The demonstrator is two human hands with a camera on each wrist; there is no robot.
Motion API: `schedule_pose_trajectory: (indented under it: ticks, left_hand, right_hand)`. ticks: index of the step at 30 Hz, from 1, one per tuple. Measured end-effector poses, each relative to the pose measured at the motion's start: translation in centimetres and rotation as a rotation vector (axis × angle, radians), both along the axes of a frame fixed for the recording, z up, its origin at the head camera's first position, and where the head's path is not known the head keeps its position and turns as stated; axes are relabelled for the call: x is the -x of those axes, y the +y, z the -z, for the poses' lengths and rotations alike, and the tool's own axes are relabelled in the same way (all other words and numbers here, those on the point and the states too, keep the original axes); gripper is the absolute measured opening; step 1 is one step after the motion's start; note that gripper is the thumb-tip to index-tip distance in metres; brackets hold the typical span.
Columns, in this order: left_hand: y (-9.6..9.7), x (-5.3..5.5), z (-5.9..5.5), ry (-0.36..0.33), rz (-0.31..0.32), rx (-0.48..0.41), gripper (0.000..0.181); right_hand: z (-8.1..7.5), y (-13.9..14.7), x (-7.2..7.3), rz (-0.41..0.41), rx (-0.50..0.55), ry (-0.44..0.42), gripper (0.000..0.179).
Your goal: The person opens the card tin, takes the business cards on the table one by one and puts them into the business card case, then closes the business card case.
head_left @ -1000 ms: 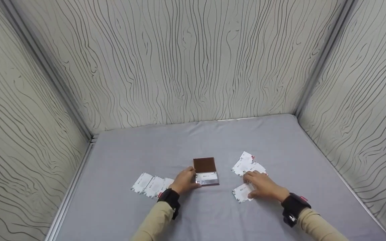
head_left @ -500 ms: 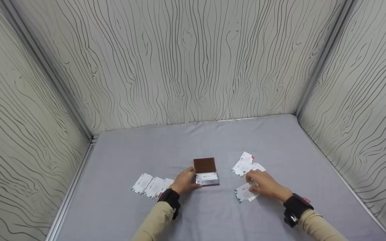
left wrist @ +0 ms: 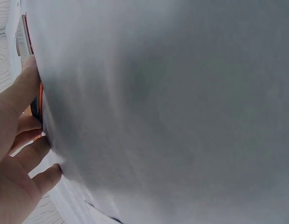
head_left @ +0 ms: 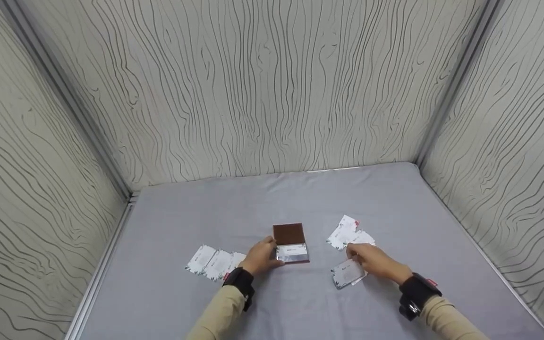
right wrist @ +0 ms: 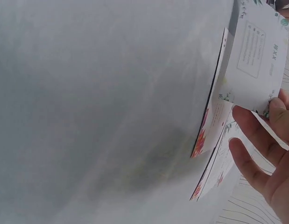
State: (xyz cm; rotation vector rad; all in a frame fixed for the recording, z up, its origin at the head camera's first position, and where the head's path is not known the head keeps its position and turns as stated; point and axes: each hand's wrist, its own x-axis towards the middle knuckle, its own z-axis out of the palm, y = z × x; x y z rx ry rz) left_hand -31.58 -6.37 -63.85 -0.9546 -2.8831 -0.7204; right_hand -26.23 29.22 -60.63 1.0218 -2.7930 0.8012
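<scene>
An opened brown card case (head_left: 288,233) lies on the table in the head view, a white business card showing in its lower half. My left hand (head_left: 259,255) holds the case by its left side; in the left wrist view its thumb and fingers (left wrist: 24,84) are on the case's edge. With my right hand (head_left: 378,261) I pinch a printed business card (head_left: 347,273) by one corner, tilted up from the table. The right wrist view shows this card (right wrist: 256,53) between thumb and finger, above other cards (right wrist: 212,123) lying on the cloth.
Several business cards (head_left: 217,262) overlap left of my left hand. Others (head_left: 343,234) lie just beyond my right hand. A grey cloth (head_left: 196,208) covers the table, with patterned panels (head_left: 253,94) at the back and both sides.
My right thumb and fingers have drawn together on the near card and lifted it, uncovering part of a card beneath. The left hand and the case stay in place.
</scene>
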Motion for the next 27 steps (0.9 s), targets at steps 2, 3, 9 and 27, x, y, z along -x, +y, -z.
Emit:
schedule_pose_trajectory:
  ticks: [2, 3, 9, 27]
  left_hand:
    - [0.0, 0.0, 0.0, -0.003, 0.001, -0.008, 0.050]
    - [0.0, 0.0, -0.1, -0.003, 0.003, -0.013, 0.050]
    - [-0.1, -0.1, -0.2, 0.009, 0.012, -0.016, 0.049]
    - [-0.1, -0.2, -0.3, -0.017, -0.010, 0.004, 0.050]
  right_hand:
    - [0.0, -0.3, 0.1, -0.002, 0.009, 0.016, 0.035]
    - [-0.1, -0.5, 0.1, -0.002, 0.012, 0.024, 0.035]
    - [0.0, -1.4, 0.4, 0.007, 0.022, 0.073, 0.031]
    - [-0.3, -4.0, 1.8, 0.032, 0.027, 0.135, 0.026]
